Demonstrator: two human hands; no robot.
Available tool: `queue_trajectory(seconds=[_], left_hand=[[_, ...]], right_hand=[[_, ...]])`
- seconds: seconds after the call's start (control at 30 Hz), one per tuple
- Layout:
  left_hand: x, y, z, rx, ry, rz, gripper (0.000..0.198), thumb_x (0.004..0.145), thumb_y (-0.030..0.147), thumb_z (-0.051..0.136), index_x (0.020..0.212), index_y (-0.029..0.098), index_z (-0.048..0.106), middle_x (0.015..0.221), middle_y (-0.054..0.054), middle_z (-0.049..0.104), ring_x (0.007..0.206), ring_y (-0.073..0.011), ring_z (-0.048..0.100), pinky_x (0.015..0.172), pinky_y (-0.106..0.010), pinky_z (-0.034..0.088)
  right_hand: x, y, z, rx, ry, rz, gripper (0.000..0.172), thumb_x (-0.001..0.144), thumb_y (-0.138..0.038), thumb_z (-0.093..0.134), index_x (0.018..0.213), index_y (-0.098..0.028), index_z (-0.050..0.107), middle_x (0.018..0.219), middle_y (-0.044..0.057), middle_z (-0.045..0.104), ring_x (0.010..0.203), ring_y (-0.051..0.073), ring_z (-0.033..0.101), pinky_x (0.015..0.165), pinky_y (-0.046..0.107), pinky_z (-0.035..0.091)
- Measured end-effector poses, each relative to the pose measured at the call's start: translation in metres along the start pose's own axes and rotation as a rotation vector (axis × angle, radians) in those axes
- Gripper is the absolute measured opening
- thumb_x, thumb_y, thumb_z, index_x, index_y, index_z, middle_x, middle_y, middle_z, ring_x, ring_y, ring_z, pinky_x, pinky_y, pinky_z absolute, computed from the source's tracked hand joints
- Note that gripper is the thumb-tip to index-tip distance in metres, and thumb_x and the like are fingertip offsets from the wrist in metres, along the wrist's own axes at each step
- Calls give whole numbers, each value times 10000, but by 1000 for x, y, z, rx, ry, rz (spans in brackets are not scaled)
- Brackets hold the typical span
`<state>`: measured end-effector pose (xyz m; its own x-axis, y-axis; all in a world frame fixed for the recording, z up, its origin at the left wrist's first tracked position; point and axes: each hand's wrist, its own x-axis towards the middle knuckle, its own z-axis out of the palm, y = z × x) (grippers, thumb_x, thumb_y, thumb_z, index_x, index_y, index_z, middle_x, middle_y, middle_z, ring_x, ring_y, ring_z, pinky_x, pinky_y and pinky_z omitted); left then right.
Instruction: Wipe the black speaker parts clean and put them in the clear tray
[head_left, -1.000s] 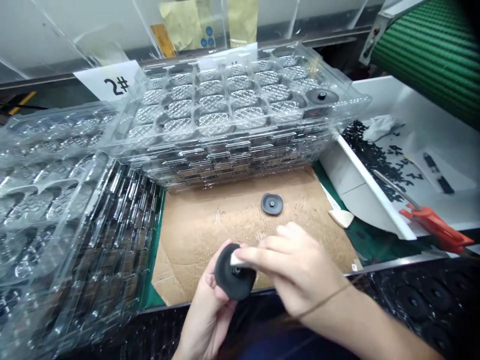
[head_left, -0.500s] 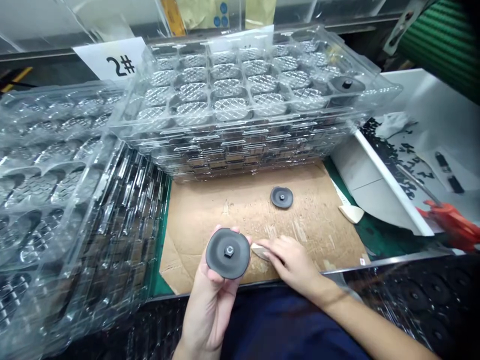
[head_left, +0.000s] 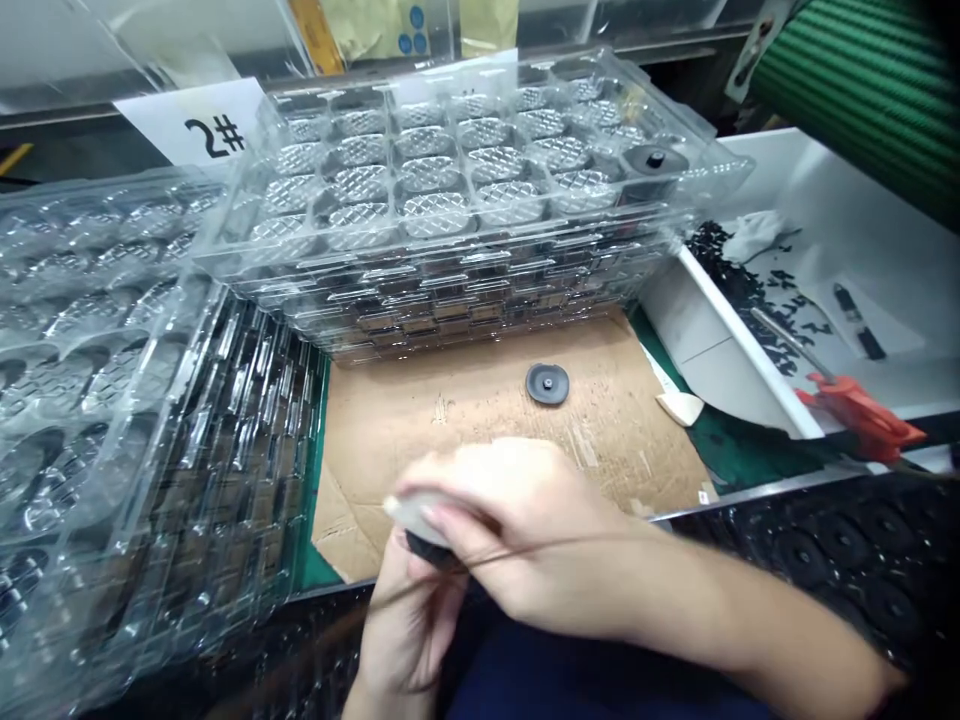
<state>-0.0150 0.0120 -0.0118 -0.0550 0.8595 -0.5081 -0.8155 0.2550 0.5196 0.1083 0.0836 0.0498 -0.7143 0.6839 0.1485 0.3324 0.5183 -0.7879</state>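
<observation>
Near the front edge of the cardboard, my left hand point(head_left: 405, 625) grips a black rounded rubber-like disc point(head_left: 426, 550), now mostly covered. My right hand point(head_left: 517, 525) pinches a thin pale flat piece point(head_left: 420, 512) and holds it over the disc. Whether the piece presses on the disc I cannot tell, as fingers and blur hide the meeting edge. A second black disc point(head_left: 547, 385), with a small raised centre, lies flat on the cardboard point(head_left: 390, 400) beyond my hands.
Behind the cardboard rises a stack of clear plastic trays point(head_left: 439, 215), with a black disc point(head_left: 654, 165) in its right end. More clear trays point(head_left: 97, 370) stand at left. At right are a white bin point(head_left: 757, 330), red-handled tool point(head_left: 862, 415) and cream wedge point(head_left: 681, 407).
My right hand has lifted the pale piece from the cardboard and moved left, over the disc in my left hand. The disc has tilted. The view has shifted slightly.
</observation>
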Motion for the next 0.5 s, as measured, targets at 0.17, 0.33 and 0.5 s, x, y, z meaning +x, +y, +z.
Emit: queue_trajectory(seconds=[0.17, 0.33, 0.5], left_hand=[[-3, -3, -2, 48, 34, -43, 495, 622, 207, 773, 1088, 295, 632, 1101, -24, 675, 1010, -211, 622, 848, -257, 512], [-5, -7, 6, 68, 27, -99, 458, 593, 282, 791, 1031, 277, 659, 945, -6, 707, 960, -193, 635, 843, -247, 507], [-11, -6, 15, 94, 39, -136, 466, 599, 248, 790, 1041, 305, 655, 1042, 9, 693, 1001, -179, 619, 881, -241, 485]], right_hand=[[-15, 0, -1, 37, -36, -47, 232, 903, -168, 414, 1049, -169, 594, 876, 13, 658, 752, 124, 591, 691, 228, 448], [-20, 1, -3, -58, 123, -9, 236, 883, -171, 422, 1049, -189, 589, 879, 7, 658, 744, 149, 586, 705, 284, 425], [-34, 3, -19, 84, -39, -93, 246, 905, -158, 420, 1089, -189, 581, 924, -10, 658, 815, 113, 584, 761, 230, 411]])
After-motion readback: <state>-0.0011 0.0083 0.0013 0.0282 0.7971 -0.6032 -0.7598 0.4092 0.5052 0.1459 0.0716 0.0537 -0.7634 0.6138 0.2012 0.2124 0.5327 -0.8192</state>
